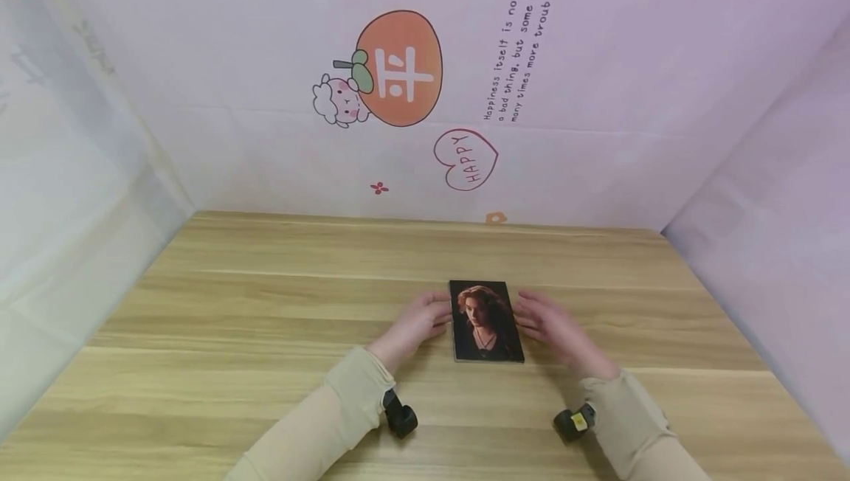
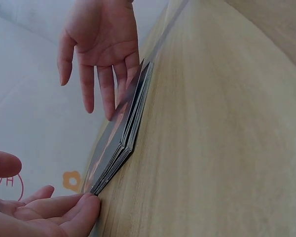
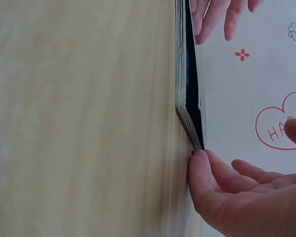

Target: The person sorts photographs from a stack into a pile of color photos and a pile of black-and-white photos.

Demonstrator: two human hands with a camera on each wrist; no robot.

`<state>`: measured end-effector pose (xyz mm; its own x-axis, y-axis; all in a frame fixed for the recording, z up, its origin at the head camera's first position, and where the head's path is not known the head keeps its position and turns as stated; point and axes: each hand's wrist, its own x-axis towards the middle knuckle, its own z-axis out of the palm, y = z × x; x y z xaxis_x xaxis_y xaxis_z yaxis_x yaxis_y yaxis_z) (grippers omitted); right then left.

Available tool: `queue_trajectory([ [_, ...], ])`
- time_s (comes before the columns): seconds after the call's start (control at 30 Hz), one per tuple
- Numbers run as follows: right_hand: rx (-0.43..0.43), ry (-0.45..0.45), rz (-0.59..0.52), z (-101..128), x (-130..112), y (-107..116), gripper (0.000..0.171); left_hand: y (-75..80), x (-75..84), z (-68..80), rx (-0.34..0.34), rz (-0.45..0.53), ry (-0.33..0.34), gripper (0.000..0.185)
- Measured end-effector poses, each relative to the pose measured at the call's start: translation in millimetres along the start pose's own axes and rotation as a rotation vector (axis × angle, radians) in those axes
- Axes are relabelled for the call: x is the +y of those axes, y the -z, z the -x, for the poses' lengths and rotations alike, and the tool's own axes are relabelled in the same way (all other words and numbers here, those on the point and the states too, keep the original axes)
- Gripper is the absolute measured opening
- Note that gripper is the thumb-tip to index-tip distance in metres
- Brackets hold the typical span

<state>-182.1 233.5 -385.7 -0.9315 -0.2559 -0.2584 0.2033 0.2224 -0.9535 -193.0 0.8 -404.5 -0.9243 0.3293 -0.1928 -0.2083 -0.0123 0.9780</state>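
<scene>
A stack of photo cards lies flat on the wooden table, a little right of centre and in the lower half of the head view, its long side running away from the person. The top card shows a portrait on a dark ground. In the wrist views the stack shows as many thin cards, slightly fanned at the near corner.

The left hand sits just beside the left edge of the stack, fingers nearly straight and pointing toward it, the fingertips touching the corner of the cards in the lower left of the left wrist view. Its grip is released: nothing is curled round the cards.

The right hand sits on the opposite side, just beside the right edge, palm turned inward and fingers spread and relaxed. In the right wrist view a fingertip rests against the lower corner of the stack where it meets the table. This grip is also released, holding nothing.

Both forearms wear beige sleeves, and a small black camera is strapped under each wrist.

Behind the table hangs a pale sheet printed with an orange fruit, a small sheep, a heart with the word HAPPY and lines of slanted text in the upper right.
</scene>
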Motion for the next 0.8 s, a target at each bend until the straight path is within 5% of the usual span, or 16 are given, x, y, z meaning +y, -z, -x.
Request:
queue_trajectory([
  [0.57,0.045,0.026,-0.005,6.3,-3.7,-3.8,0.058,-1.7,4.8,3.8,0.011,-0.031,-0.002,0.041],
  [0.8,0.141,0.035,0.03,8.8,-6.0,-7.2,0.055,2.6,1.8,2.7,0.05,-0.211,-0.048,0.044],
])
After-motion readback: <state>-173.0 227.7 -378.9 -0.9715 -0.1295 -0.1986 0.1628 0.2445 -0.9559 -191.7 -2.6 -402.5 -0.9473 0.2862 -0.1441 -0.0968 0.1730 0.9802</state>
